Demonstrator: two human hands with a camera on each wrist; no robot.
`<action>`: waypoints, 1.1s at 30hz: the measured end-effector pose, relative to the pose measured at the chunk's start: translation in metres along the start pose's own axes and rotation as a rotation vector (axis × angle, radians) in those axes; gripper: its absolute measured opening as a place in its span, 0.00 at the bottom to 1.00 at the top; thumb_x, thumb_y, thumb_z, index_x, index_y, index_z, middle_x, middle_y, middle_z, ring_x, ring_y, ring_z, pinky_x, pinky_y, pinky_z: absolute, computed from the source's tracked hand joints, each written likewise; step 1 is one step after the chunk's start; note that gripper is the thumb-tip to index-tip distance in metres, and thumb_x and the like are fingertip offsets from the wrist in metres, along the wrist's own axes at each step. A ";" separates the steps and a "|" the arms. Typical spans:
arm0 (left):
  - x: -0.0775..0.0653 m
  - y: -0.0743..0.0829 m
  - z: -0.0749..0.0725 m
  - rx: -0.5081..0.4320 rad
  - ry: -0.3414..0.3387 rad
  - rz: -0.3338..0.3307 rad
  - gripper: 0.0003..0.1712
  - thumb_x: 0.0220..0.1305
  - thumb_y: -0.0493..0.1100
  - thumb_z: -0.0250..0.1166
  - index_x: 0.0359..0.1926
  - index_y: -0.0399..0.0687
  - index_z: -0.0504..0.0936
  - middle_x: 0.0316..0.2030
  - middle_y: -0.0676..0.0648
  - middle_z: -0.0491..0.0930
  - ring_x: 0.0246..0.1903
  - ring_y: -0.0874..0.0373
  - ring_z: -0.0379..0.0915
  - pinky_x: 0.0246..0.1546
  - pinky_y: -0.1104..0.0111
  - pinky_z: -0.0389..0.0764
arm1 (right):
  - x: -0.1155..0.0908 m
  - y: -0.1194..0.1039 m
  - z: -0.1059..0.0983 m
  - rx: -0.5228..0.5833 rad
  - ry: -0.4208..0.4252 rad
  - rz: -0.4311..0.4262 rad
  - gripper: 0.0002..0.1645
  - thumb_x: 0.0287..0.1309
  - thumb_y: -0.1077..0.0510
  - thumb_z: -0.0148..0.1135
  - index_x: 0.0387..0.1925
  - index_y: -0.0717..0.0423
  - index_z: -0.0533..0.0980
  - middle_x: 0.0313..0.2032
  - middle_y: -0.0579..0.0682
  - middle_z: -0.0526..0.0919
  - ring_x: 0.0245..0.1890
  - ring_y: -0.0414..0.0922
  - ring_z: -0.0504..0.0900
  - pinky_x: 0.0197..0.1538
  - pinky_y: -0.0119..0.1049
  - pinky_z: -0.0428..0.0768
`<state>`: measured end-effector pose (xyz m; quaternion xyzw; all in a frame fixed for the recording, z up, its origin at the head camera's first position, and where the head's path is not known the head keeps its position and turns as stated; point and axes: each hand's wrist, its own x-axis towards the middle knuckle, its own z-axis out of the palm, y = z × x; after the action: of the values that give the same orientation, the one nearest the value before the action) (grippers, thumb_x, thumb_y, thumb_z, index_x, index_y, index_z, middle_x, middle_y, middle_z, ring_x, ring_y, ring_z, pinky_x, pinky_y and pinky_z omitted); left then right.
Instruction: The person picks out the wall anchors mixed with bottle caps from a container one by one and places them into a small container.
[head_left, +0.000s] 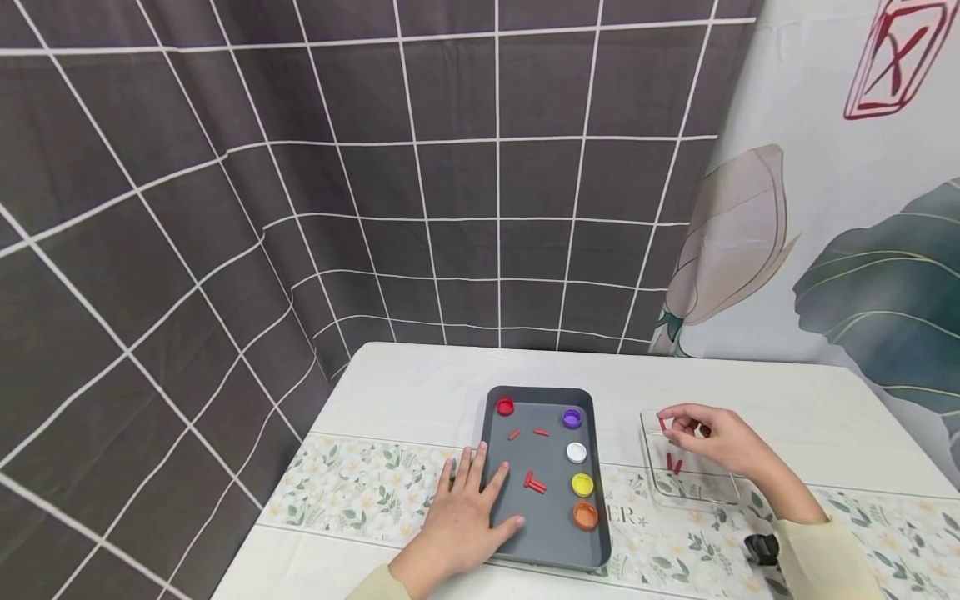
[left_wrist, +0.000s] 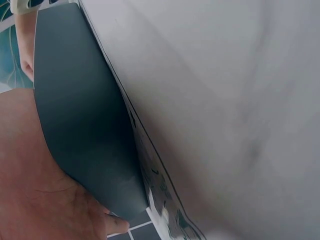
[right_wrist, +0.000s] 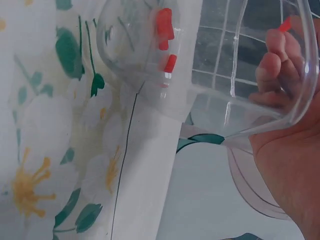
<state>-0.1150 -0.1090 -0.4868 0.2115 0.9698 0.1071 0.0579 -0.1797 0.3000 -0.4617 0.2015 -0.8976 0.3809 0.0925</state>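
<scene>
Hands at tray and clear box

Fingers of the right hand (head_left: pixel 712 437) curl over the far-left corner of the clear box (head_left: pixel 693 492), pinching a small red peg (head_left: pixel 662 423) between thumb and fingertips. In the right wrist view only the peg's tip (right_wrist: pixel 285 24) shows above the knuckles, seen through the curved plastic wall, so its full shape is hard to make out. Two more red pegs (head_left: pixel 673 463) lie on the box floor just below the hand; through the plastic they look like short, stubby sticks (right_wrist: pixel 166 30). The right forearm comes in from the lower right in a pale sleeve (head_left: pixel 825 554), with a black strap at the wrist partly cut off.

The left hand (head_left: pixel 465 517) lies flat, fingers straight and spread, holding nothing. Its thumb and fingers rest over the near-left rim of the grey tray (head_left: pixel 540 533). The left wrist view shows only the palm (left_wrist: pixel 35 200) against the tray's dark outer wall (left_wrist: pixel 85 130); what lies inside is hidden there.

On the tray, a row of caps runs down the right side: purple (head_left: pixel 572 418), white (head_left: pixel 576 452), yellow (head_left: pixel 582 484), orange (head_left: pixel 586 516). A red cap (head_left: pixel 506 407) sits in the far-left corner. Loose red pegs lie in the middle (head_left: pixel 535 483), two more farther back (head_left: pixel 541 432).

Tray and box stand side by side, apart, on a white table (head_left: pixel 420 383) across a floral runner (head_left: pixel 352 483).
</scene>
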 end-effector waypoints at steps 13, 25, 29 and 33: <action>-0.001 0.001 -0.001 -0.012 0.001 -0.002 0.46 0.70 0.73 0.49 0.79 0.54 0.60 0.80 0.38 0.44 0.79 0.39 0.38 0.74 0.40 0.41 | 0.003 -0.003 0.000 -0.020 -0.014 0.017 0.18 0.62 0.64 0.69 0.53 0.61 0.82 0.28 0.36 0.78 0.25 0.34 0.69 0.28 0.29 0.68; 0.000 0.000 0.000 -0.016 -0.001 0.003 0.46 0.70 0.73 0.50 0.78 0.54 0.60 0.80 0.38 0.44 0.79 0.37 0.38 0.74 0.39 0.41 | 0.036 -0.029 0.025 0.059 -0.171 -0.134 0.15 0.62 0.63 0.68 0.51 0.57 0.83 0.30 0.36 0.78 0.25 0.34 0.72 0.28 0.30 0.73; 0.001 -0.001 0.002 -0.007 -0.002 0.000 0.45 0.70 0.73 0.49 0.79 0.54 0.60 0.80 0.39 0.44 0.79 0.39 0.38 0.74 0.39 0.40 | 0.046 -0.038 0.035 0.075 -0.227 -0.175 0.16 0.63 0.61 0.68 0.52 0.61 0.82 0.32 0.37 0.79 0.28 0.33 0.72 0.30 0.30 0.74; 0.001 -0.002 0.003 -0.007 -0.002 0.000 0.46 0.70 0.74 0.49 0.79 0.55 0.60 0.80 0.39 0.44 0.79 0.39 0.38 0.74 0.40 0.40 | 0.057 -0.044 0.046 0.069 -0.305 -0.171 0.18 0.64 0.59 0.68 0.54 0.62 0.81 0.34 0.37 0.80 0.32 0.33 0.74 0.32 0.30 0.75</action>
<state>-0.1159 -0.1096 -0.4899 0.2112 0.9694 0.1101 0.0594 -0.2128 0.2230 -0.4466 0.3357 -0.8673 0.3671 -0.0195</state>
